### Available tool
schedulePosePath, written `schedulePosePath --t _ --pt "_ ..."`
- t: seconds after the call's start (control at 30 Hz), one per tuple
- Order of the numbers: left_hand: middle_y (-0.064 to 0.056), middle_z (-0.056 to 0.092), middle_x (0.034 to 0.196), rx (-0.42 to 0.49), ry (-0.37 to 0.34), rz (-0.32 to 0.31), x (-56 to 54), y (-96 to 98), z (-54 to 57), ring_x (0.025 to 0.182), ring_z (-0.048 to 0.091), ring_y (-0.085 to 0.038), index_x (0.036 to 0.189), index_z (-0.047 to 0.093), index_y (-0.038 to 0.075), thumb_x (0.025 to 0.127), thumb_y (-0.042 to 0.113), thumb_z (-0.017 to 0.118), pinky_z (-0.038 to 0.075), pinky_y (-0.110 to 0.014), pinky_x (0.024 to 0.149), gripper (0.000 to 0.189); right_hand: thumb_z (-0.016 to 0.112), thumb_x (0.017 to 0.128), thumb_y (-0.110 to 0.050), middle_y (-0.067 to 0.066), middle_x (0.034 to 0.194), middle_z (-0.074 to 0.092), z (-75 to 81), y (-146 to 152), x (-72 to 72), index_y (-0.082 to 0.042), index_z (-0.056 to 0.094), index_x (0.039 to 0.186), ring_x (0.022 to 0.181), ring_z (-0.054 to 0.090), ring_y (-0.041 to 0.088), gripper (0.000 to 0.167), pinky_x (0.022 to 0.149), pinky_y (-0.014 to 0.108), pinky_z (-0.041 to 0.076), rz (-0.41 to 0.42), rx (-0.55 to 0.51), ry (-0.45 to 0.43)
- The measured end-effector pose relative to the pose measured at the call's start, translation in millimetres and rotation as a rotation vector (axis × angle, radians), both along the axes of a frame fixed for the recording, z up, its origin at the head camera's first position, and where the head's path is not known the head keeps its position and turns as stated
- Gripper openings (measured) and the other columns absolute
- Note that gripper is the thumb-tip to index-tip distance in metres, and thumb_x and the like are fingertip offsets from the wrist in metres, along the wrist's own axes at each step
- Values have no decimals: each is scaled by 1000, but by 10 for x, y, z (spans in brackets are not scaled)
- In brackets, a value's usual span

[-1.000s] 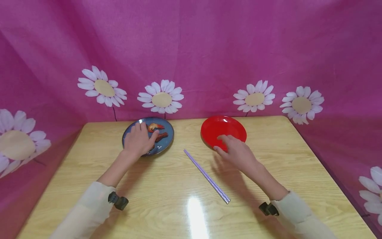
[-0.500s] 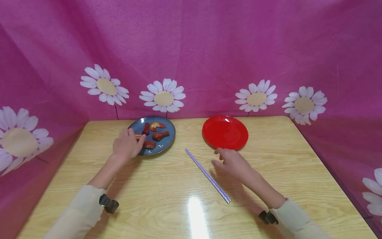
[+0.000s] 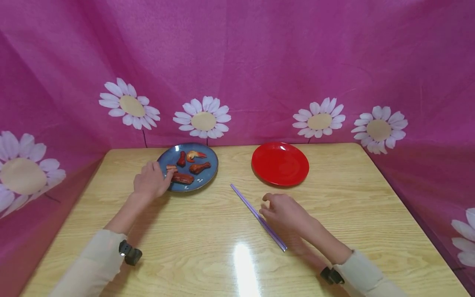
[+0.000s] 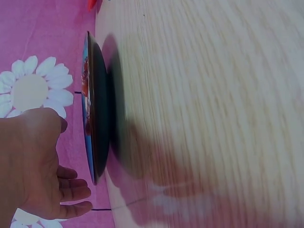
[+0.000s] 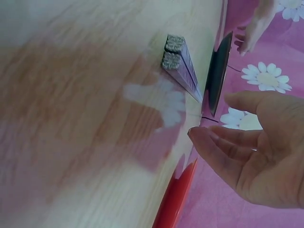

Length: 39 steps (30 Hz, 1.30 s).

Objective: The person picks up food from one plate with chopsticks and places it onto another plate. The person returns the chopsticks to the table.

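My left hand (image 3: 150,181) hovers at the left rim of the blue plate (image 3: 168,156), thumb over the edge, fingers loosely bent and holding nothing. In the left wrist view, that hand (image 4: 42,166) is apart from the plate's side. On the plate lie a shrimp (image 3: 195,155), a drumstick (image 3: 199,167), a dark red piece (image 3: 181,159), a brown slab (image 3: 183,178) and a small orange-brown piece (image 3: 171,168) partly hidden by the thumb. My right hand (image 3: 283,210) is just above and right of the purple chopsticks (image 3: 246,202), fingers relaxed, thumb apart, gripping nothing.
A red plate (image 3: 280,163) stands at the back right of the wooden table (image 3: 208,239). Behind the table hangs a pink curtain (image 3: 259,74) with white daisies. The chopsticks lie side by side, slanting between the two plates toward the front.
My left hand has drawn back from over the blue plate to its left rim, uncovering the food. My right hand has moved from the red plate toward me, down to the chopsticks.
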<state>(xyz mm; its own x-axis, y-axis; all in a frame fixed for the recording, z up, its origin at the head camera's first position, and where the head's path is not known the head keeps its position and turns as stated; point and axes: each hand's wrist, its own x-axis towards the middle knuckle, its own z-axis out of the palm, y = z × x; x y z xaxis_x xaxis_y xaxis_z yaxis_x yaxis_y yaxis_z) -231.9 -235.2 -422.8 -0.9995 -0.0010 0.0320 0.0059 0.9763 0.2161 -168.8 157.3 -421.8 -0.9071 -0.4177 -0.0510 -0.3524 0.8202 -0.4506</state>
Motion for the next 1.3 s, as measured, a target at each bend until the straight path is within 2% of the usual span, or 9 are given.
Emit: schedulePosePath --t 0.1,0.3,0.5,0.67,0.87,1.3 --pt "-34 45 115 1 -10 -1 -3 -20 5 109 48 -49 123 39 -21 103 42 42 46 -62 80 66 73 91 -20 -5 72 59 -17 -11 18 0 66 118 68 55 12 33 72 32 54 -11 11 -29" --pt "-36 42 122 -5 -41 -2 -28 -80 -43 115 45 -49 131 35 -23 104 42 41 43 -63 87 70 74 91 -20 -6 71 57 -61 -37 39 -3 67 113 64 53 12 29 65 29 50 2 10 -91" --pt "-37 43 123 -20 -61 -7 -46 -137 -86 115 45 -48 130 36 -24 104 41 41 43 -63 88 70 74 90 -18 -6 70 55 -82 -47 63 -6 66 100 60 52 10 18 60 28 48 47 8 -76" --pt "-35 45 116 -34 -74 -6 -62 -175 -118 108 47 -46 127 37 -25 103 41 42 45 -61 84 70 76 88 -15 -6 73 58 -98 -48 71 -6 66 96 62 52 10 16 61 28 49 77 6 -61" --pt "-33 45 111 -43 -84 0 -71 -194 -131 102 48 -44 125 38 -25 103 39 43 46 -59 82 68 77 86 -13 -6 73 56 -118 -58 79 -7 66 96 64 51 11 16 61 29 48 90 10 -64" --pt "-34 48 107 -58 -36 -28 -95 -240 -139 104 50 -48 117 43 -24 103 36 44 46 -61 80 62 75 85 -7 -3 76 61 -142 -76 92 -3 69 102 66 53 12 19 61 31 50 94 -2 -51"
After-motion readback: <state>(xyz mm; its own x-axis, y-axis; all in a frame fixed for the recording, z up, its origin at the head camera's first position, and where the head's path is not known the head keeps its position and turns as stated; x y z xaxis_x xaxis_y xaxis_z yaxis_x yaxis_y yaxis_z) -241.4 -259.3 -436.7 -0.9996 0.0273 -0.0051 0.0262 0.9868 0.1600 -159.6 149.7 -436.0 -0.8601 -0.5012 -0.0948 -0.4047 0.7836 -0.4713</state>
